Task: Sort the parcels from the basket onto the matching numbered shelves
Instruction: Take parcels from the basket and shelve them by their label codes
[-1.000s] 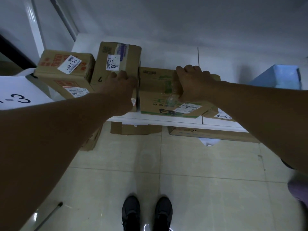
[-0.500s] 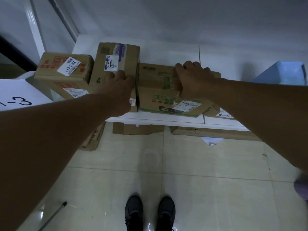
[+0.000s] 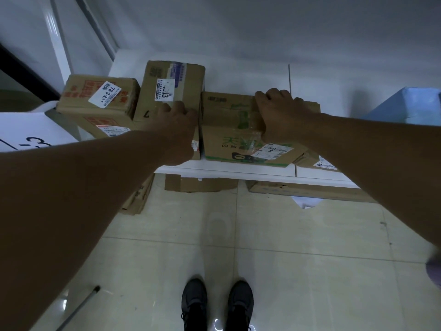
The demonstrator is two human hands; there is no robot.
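Head view: the white shelf [image 3: 226, 169] carries a row of cartons. Across the last second almost nothing has shifted and both hands stay where they were, so the parcel looks seated and probably ready for release. The brown cardboard parcel with green print [image 3: 229, 144] lies flat on the shelf under the right hand [image 3: 278, 115], whose fingers [image 3: 274, 94] curl over its far top edge, holding it. Left of those fingers, against the parcel's side, stands the taller brown cardboard box with a white label [image 3: 171, 91]. The left hand [image 3: 175, 126] rests against that box's near corner. Its fingers are hidden behind the knuckles, so whether they grip cannot be told.
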